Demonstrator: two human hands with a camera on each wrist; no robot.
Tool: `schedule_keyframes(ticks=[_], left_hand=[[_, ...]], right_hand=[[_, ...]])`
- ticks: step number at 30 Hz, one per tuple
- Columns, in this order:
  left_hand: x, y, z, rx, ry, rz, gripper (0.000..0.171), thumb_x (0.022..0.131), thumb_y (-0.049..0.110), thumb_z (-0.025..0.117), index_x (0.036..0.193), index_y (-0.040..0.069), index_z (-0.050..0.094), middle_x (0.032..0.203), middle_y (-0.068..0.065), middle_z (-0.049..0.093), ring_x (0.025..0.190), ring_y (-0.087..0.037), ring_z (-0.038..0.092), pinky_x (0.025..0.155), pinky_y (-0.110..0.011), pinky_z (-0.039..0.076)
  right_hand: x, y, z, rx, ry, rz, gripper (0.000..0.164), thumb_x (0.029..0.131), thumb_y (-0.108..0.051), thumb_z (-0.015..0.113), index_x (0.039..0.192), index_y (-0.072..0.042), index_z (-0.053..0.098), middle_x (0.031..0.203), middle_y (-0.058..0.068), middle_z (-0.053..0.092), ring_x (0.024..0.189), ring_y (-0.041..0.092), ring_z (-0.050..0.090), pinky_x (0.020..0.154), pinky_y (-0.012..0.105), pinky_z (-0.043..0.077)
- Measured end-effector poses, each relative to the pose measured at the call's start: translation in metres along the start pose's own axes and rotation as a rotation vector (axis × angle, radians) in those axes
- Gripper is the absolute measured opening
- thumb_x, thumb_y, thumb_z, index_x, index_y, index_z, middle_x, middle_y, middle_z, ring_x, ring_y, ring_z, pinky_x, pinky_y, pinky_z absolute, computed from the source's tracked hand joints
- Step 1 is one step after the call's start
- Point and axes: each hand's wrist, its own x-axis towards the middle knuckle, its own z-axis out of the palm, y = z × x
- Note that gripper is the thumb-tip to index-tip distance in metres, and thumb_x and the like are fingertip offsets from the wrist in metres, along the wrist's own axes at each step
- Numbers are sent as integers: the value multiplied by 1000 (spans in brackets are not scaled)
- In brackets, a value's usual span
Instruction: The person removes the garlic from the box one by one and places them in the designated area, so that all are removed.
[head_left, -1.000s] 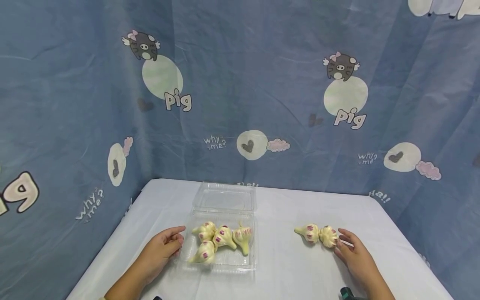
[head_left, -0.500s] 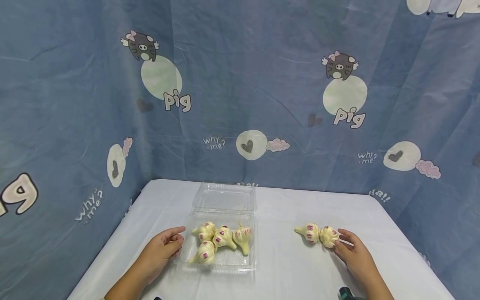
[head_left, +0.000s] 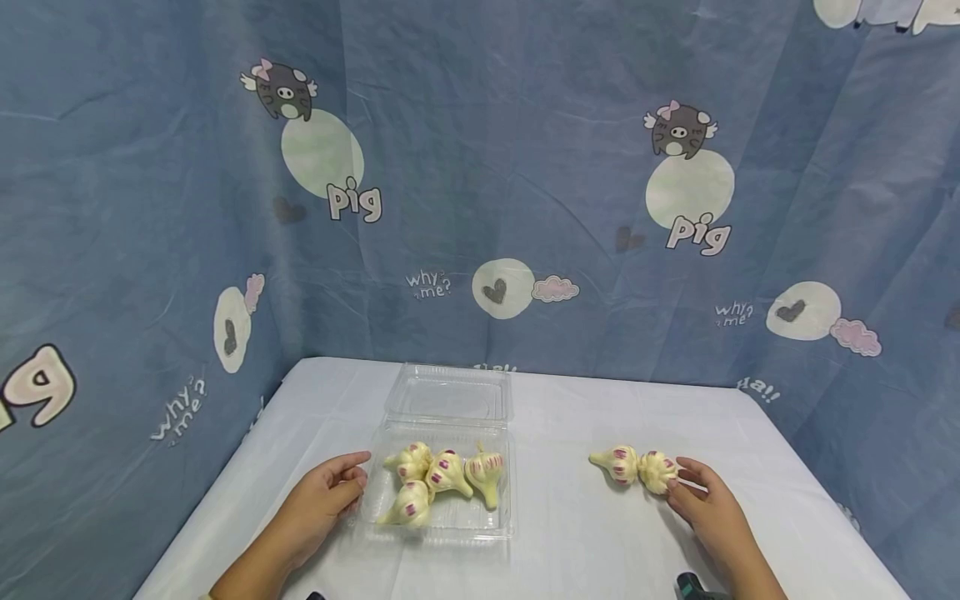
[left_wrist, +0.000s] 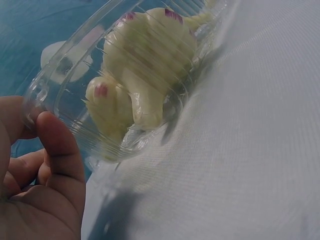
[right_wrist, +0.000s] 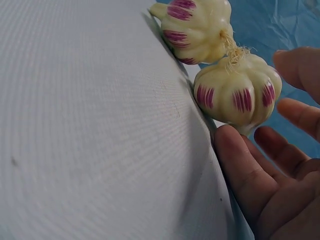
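Note:
A clear plastic clamshell box [head_left: 457, 527] lies with its lid folded back on the table, several garlic bulbs [head_left: 447, 473] inside it. At its left side, my left hand [head_left: 324, 500] pinches the rim between thumb and forefinger, as the left wrist view shows. To the right, two more garlic bulbs with purple streaks lie side by side, roots together. The nearer garlic bulb [right_wrist: 237, 92] has my right hand [head_left: 708, 508] beside it, fingers loosely bent around its stem side without gripping. Whether the right thumb touches that bulb, I cannot tell.
The white-covered table [head_left: 555, 533] ends at a blue printed curtain [head_left: 450, 192] behind and on both sides. The box's raised lid [head_left: 450, 396] lies toward the back edge. A dark green wrist strap [head_left: 692, 585] shows under my right wrist.

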Motion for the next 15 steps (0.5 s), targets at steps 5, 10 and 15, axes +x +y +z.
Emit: schedule_keyframes(ticks=[5,10,15], left_hand=[[1,0,0,5,-2,2,54,101,1,58,151,-9,44,102,-7,57,77,-11,53,66,-24,51],[1,0,0,7,6,-7,53,100,2,58,151,-8,45,102,-7,57,77,-11,53,66,-24,52],[0,0,0,6,10,-18,53,101,1,57,152,-8,45,103,-7,57,78,-11,53,66,-25,52]], right_hand=[[0,-3,-2,-128,75,-2,70,104,-37,63,159,-2,35,157,30,40,143,48,46,103,47,56],[-3,-7,-3,-215,148,-11,70,105,-42,61,158,-2,38,157,30,42,144,48,45,109,61,47],[-9,-12,-3,-201,189,-58,65,105,-34,62,156,0,39,155,30,43,143,48,46,114,61,42]])
